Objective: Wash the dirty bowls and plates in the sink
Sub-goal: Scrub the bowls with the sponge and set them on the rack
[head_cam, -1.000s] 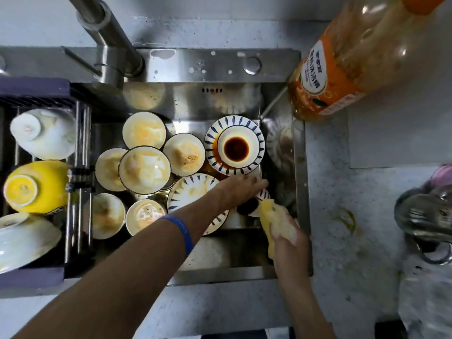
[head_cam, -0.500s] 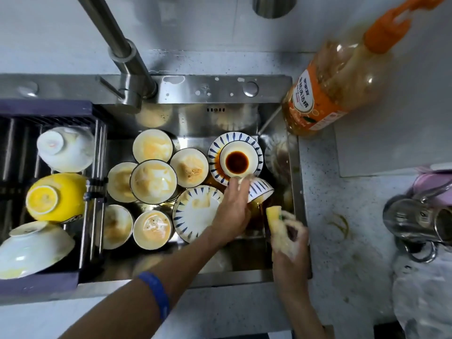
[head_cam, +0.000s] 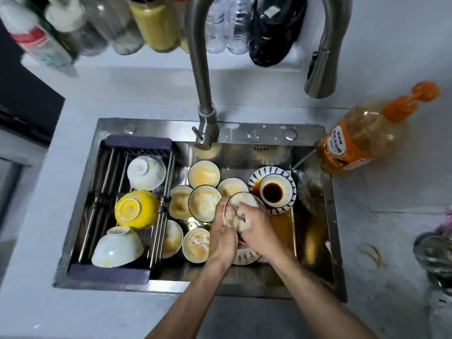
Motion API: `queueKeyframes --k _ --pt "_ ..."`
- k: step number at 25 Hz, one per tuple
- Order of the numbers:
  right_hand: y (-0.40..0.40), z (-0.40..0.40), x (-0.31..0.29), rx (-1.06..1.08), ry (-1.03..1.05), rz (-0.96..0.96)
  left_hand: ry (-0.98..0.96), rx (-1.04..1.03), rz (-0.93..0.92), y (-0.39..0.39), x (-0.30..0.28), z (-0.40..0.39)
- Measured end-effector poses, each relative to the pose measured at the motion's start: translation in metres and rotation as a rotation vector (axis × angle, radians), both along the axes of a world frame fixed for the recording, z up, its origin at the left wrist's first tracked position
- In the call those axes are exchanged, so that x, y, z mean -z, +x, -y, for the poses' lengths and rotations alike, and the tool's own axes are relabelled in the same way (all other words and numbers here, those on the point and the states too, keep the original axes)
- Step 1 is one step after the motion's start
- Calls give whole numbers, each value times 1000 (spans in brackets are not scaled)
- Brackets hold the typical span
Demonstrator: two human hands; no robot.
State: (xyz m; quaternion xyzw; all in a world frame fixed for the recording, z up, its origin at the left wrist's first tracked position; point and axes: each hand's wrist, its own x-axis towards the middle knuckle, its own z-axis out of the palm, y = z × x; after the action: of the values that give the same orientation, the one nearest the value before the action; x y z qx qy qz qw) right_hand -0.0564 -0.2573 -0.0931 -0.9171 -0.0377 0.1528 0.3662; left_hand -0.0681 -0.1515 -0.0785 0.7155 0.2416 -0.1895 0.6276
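Left hand (head_cam: 223, 231) grips small bowl (head_cam: 241, 201) over sink (head_cam: 244, 133); right hand (head_cam: 254, 225) presses sponge inside. Judgement: turn bowl steadily, scrub rim too.

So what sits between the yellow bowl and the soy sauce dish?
In the head view, dirty bowls fill the stretch between the yellow bowl and the soy sauce dish.

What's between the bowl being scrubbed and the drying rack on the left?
Dirty bowls fill the sink floor between the held bowl and the rack. The rack already holds three upturned bowls; bare bars show at its far left. Lifting over clears them.
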Motion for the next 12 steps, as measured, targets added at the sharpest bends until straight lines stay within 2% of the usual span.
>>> queueKeyframes --k 2,3,7,8,10,12 --pt "2 -12 0 -53 -228 2 51 51 69 6 -5 -15" --pt "0 -17 -7 -32 -272 -31 82 73 91 10 -7 -19" --pt "-24 -31 -28 -244 -12 -162 154 49 88 5 -2 -36" --pt "-30 -25 -22 -317 -78 -153 133 95 64 8 -4 -43" --pt "-41 -19 -14 -381 -295 -5 39 285 -72 23 -15 -51" --pt "-47 -28 -1 -223 -344 47 21 354 -94 28 -23 -48"
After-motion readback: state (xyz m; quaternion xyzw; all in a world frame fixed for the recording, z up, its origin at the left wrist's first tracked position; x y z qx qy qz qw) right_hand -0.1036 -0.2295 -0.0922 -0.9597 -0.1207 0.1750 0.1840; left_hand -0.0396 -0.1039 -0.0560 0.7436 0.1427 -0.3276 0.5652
